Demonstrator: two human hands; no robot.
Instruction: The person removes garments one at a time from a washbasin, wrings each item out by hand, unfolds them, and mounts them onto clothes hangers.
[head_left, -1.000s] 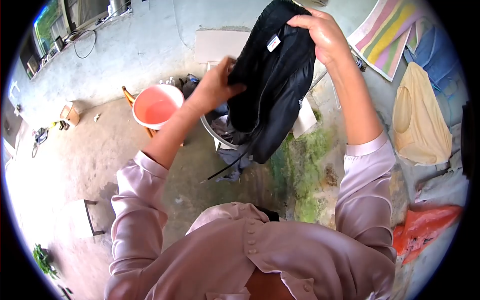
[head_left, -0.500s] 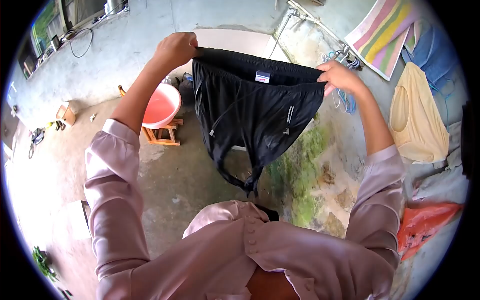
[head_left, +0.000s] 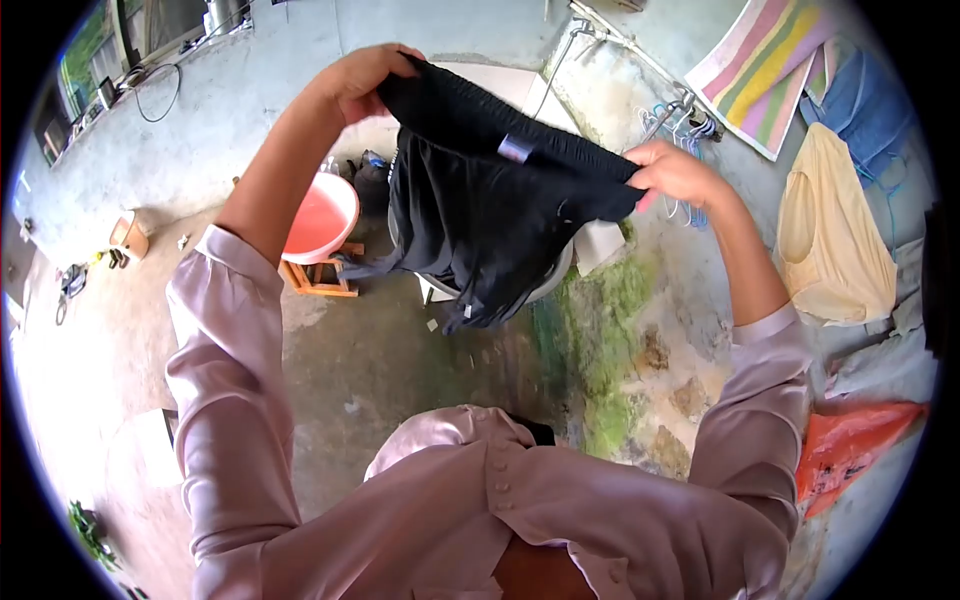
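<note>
Black garment [head_left: 470, 215] hangs at twelve o'clock before a basin [head_left: 555, 284], fingers of the left hand [head_left: 355, 82] and right hand [head_left: 682, 177] pinching the waistband's [head_left: 475, 98] ends; a slipping grip could let the cloth sag onto the floor [head_left: 385, 360].

A pink plastic basin [head_left: 320, 215] sits on a wooden stool [head_left: 322, 279]. Left of the basin, a small peach-coloured bucket [head_left: 128, 234] stands on the concrete floor [head_left: 340, 380]. Well to the basin's right are a striped towel [head_left: 757, 72] and a beige garment [head_left: 850, 245]; below it, far right, a red plastic bag [head_left: 858, 452]; below it, far left, green leaves [head_left: 92, 532].
</note>
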